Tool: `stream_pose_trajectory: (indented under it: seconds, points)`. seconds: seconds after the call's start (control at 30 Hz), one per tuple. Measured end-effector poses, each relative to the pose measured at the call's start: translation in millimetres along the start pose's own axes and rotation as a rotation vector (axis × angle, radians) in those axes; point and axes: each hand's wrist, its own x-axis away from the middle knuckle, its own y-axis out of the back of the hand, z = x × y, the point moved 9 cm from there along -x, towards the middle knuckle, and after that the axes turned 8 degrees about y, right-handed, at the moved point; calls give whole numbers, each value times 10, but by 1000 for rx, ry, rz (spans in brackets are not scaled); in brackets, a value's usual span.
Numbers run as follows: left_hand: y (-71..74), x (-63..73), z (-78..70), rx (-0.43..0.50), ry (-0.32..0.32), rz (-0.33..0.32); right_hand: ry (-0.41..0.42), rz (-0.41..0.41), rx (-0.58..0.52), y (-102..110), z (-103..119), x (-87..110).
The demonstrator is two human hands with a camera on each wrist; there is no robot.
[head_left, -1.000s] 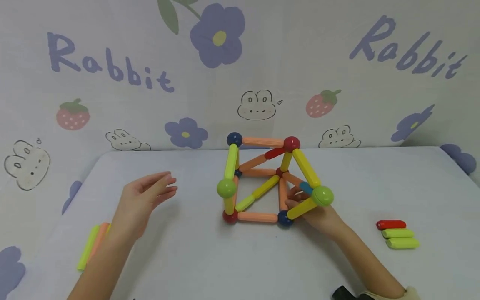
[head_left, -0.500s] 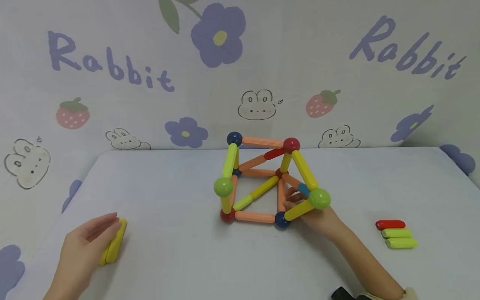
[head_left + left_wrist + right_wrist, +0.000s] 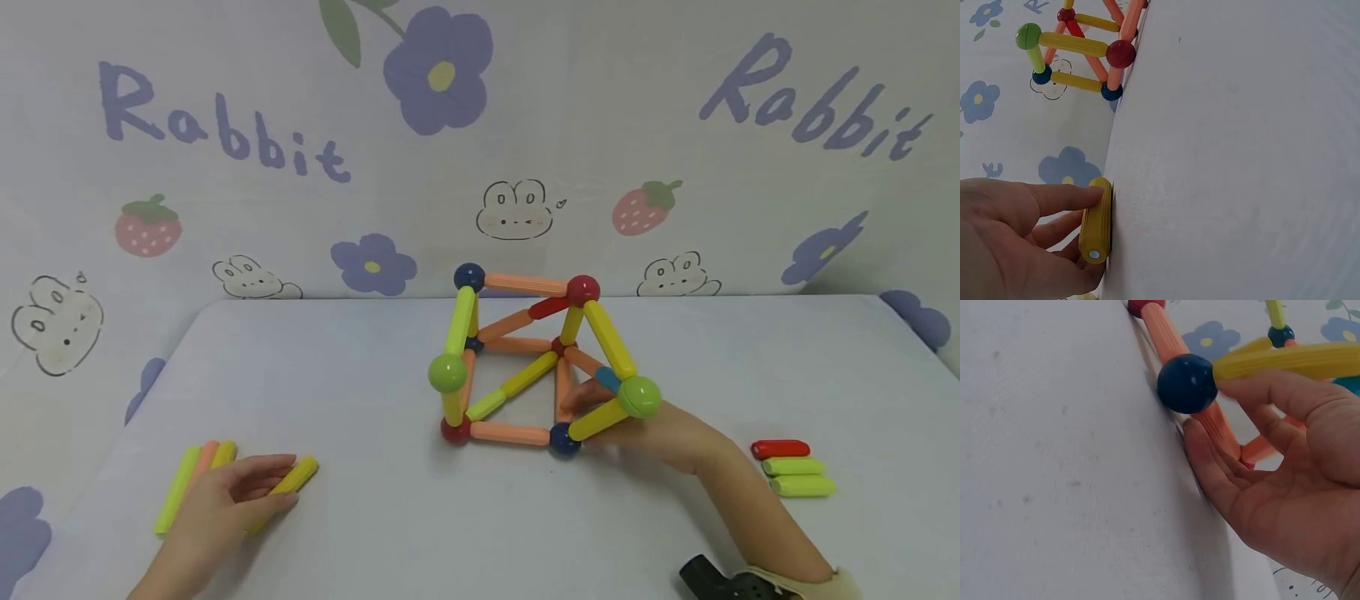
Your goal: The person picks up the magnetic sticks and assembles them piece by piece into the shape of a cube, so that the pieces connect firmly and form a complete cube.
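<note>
A yellow magnetic stick [image 3: 302, 473] is pinched between the thumb and fingers of my left hand [image 3: 213, 508], low over the table at the left; its metal end shows in the left wrist view. Mid-table stands a magnetic stick frame [image 3: 512, 434] of orange, yellow and lime sticks joined by red, blue and green balls. My right hand [image 3: 671, 437] holds this frame at its near right lower corner. In the right wrist view, the thumb lies at the yellow stick beside the blue ball [image 3: 1187, 384], with fingers around the orange stick [image 3: 1217, 430] below. Part of that hand is hidden behind the frame.
Left of my left hand lie a lime stick [image 3: 178, 492], an orange stick [image 3: 204, 458] and another yellow stick [image 3: 224, 453], side by side. A red stick [image 3: 781, 450] and two lime sticks [image 3: 802, 487] lie at the right. A patterned cloth [image 3: 600, 125] hangs behind the table.
My left hand has come down to the sticks at the left, taken a yellow one and moved it rightward. The frame shifted slightly left, then stayed; my right wrist has turned a little.
</note>
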Motion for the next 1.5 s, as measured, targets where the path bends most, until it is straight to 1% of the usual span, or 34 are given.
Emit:
stream_pose_trajectory:
  seconds: [0.1, 0.2, 0.27, 0.33, 0.37, 0.5, 0.6, 0.67, 0.73, 0.87, 0.93, 1.0, 1.1, 1.2, 1.27, 1.33, 1.4, 1.5]
  points:
    - [-35, 21, -56, -28, -14, -6, 8, 43, -23, -31, 3, 3]
    - [-67, 46, -159, -34, -25, -3, 40, 71, 17, -76, 47, 0]
    - [-99, 72, -268, -24, -42, 10, 83, 82, 61, -106, 103, -3]
    - [-128, 106, -416, 1, -78, 23, 136, 84, 106, -132, 170, -4]
    - [-142, 131, -505, 15, -105, 29, 158, 84, 127, -144, 200, -1]
    - [-180, 255, -925, 95, -261, 42, 238, 66, 214, -180, 319, 10]
    - [-193, 357, -1250, 149, -365, 45, 290, 31, 277, -201, 400, 6]
    - [-203, 422, -1469, 175, -418, 43, 308, 1, 302, -206, 436, 1]
    - [-228, 483, -1688, 192, -480, 40, 305, -24, 314, -205, 446, 0]
    - [-313, 598, -2099, 217, -620, 37, 267, -40, 309, -209, 430, 0]
    - [-370, 650, -2270, 234, -689, 48, 252, -43, 308, -210, 426, 0]
    - [-437, 693, -2411, 251, -741, 68, 240, -47, 307, -210, 426, 1]
    - [-556, 720, -2570, 238, -789, 90, 221, -57, 288, -207, 431, 3]
    - [-694, 711, -2669, 209, -815, 104, 206, -62, 269, -207, 436, 1]
    - [-792, 694, -2710, 195, -836, 118, 211, -64, 261, -210, 444, 1]
    - [-879, 689, -2742, 193, -861, 147, 222, -71, 265, -209, 451, -1]
    - [-943, 684, -2763, 177, -891, 163, 237, -81, 270, -210, 461, -7]
    - [-1013, 670, -2773, 135, -918, 179, 257, -102, 274, -206, 472, -14]
